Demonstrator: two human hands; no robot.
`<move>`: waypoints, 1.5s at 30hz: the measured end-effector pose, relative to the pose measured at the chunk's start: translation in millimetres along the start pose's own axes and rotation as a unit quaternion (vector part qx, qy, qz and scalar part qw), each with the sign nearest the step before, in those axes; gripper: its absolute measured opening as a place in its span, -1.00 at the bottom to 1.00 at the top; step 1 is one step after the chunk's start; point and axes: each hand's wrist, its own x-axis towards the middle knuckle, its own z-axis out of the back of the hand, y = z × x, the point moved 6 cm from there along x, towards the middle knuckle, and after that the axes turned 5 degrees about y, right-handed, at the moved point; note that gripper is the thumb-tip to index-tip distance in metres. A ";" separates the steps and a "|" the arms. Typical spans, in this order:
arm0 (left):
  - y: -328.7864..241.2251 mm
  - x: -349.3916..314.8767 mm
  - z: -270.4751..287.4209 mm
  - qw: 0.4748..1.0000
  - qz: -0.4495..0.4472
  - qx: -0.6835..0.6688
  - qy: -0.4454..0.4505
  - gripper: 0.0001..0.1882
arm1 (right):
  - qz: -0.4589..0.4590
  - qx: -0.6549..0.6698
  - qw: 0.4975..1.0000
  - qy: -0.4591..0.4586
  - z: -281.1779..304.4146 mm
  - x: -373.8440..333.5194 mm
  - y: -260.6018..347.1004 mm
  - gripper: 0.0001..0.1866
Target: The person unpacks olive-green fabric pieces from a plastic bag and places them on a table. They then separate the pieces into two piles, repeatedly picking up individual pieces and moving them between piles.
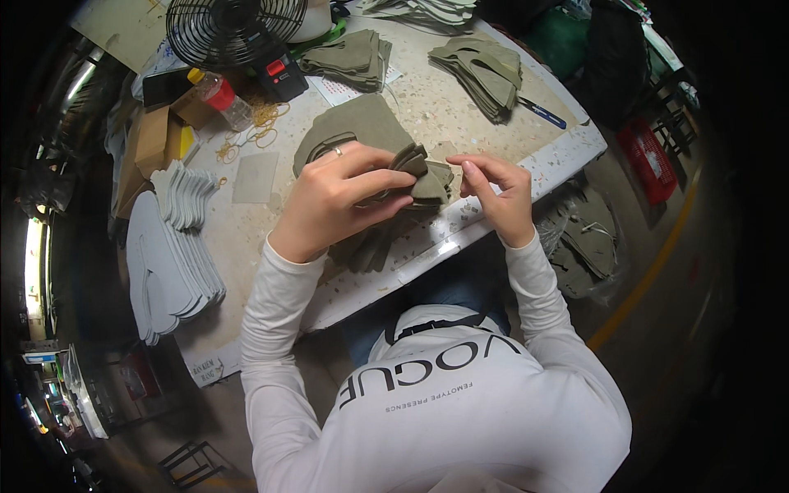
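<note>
- The speckled table (555,167) is filling the upper middle of the frame, its pale near edge slanting up from lower left to right.
- At centre right, the right hand (508,195) is hovering just beyond the held pieces, thumb and forefinger nearly meeting; whether they are pinching anything thin, I cannot tell.
- At the centre, the left hand (329,193) is pinching the olive pieces (431,185) between thumb and fingers, and these are bending upward near the table's edge.
- For good handling, the left grip is probably needing to stay light yet firm, keeping layers aligned while the right fingertips are parting one layer.
- Because the edge is lying so close, loose pieces could be slipping off; working slightly inward looks safer.
- Just beyond, the olive pile (366,123) is limiting upward movement, while bare surface is offering room toward upper right.
- Farther off, a slim dark tool (542,113) is lying beside another olive stack (485,74), and a fan (234,29) is standing upper left.
</note>
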 end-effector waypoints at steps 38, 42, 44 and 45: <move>82.5 -33.9 47.8 0.905 0.211 -0.297 -0.220 -0.80 | -0.089 0.096 0.983 0.129 -14.9 42.9 41.5 -0.63; 80.5 -31.3 49.4 0.903 0.215 -0.287 -0.236 -0.60 | -0.086 0.200 0.962 0.162 -29.3 54.5 48.7 -0.55; 72.1 -27.7 52.1 0.903 0.188 -0.306 -0.235 -0.46 | -0.107 0.247 0.943 0.198 -42.0 60.2 48.3 -0.49; 67.0 -26.7 53.3 0.901 0.180 -0.316 -0.235 -0.39 | -0.149 0.242 0.935 0.212 -46.1 64.6 42.7 -0.42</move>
